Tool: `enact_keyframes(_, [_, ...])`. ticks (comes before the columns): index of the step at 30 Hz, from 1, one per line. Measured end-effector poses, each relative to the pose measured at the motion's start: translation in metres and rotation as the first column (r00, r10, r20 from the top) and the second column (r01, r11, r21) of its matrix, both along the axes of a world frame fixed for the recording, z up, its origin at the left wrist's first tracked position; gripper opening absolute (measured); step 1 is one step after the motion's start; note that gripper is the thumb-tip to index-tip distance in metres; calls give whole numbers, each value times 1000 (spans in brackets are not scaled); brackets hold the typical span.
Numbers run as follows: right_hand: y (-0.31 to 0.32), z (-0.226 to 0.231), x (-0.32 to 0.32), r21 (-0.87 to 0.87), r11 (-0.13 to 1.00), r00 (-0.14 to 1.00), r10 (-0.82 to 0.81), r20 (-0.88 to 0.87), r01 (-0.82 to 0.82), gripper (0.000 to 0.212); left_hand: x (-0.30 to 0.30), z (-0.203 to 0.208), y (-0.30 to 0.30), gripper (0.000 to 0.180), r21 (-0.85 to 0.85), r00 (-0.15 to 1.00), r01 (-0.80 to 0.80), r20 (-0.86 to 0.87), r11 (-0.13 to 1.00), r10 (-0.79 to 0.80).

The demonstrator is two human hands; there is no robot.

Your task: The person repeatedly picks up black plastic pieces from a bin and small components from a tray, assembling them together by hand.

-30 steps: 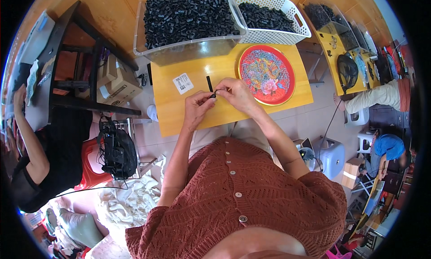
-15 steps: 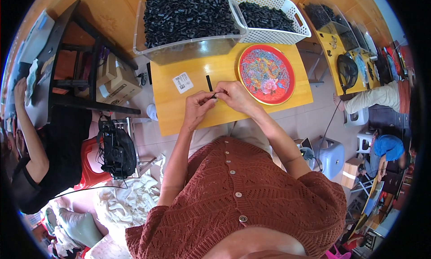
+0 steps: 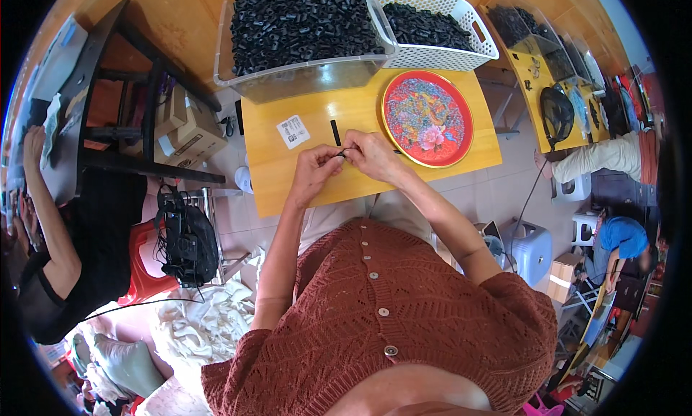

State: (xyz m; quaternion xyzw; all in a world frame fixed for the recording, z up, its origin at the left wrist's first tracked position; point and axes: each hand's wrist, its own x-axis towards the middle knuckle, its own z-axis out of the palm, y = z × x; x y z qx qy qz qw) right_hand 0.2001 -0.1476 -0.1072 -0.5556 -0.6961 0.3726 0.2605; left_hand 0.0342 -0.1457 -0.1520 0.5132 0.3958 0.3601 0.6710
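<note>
My left hand (image 3: pixel 313 172) and my right hand (image 3: pixel 374 158) meet over the front part of the yellow table (image 3: pixel 274 178). Their fingertips pinch a small black piece (image 3: pixel 343 154) between them, mostly hidden by the fingers. Just beyond the fingers lies a narrow black strip (image 3: pixel 335 133). A white printed label (image 3: pixel 293 132) is left of it. To the right of my right hand sits a round red tray (image 3: pixel 464 127) with a gold edge and flower pattern, many tiny bits spread over it.
At the table's back stand a clear plastic bin (image 3: pixel 288 81) and a white perforated basket (image 3: pixel 440 60), both full of small black parts. On the left, another person's arm (image 3: pixel 54 214) rests by a dark table (image 3: pixel 86 120). A blue-grey stool (image 3: pixel 532 250) stands at right.
My fingers have shifted slightly around the small black piece, which stays pinched between both hands. The strip, label and tray stay where they were.
</note>
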Motion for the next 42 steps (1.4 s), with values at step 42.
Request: enact_keyframes(42, [29,83,55,685,710,933,-337,125,165,31,-7,51,2,21,-19,943,-330,-43,944,329])
